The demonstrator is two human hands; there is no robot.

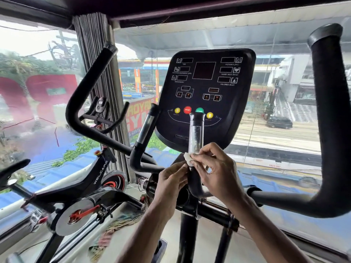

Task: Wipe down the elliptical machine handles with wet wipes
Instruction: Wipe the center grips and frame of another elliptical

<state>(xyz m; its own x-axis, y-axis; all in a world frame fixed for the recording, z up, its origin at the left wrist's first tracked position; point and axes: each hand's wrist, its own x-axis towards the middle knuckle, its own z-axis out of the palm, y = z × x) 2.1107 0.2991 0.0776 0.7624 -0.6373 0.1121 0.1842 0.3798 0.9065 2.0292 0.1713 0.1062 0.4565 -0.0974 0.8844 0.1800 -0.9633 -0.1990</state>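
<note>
The elliptical's right inner handle [195,133] rises in front of the console [206,88], with a shiny metal sensor section and a black cap. A small white wet wipe [187,157] is wrapped at the base of that metal section. My right hand [216,171] pinches the wipe against the handle. My left hand [171,184] holds the handle's black lower part from the left, fingertips at the wipe. The left inner handle [146,130] stands untouched. Long black moving handles rise at the left [85,92] and right [330,130].
A black spin bike [81,186] stands to the left by the window. A large glass window [284,111] is directly behind the machine, with a curtain [98,73] at its post. A rag [121,224] lies on the floor below.
</note>
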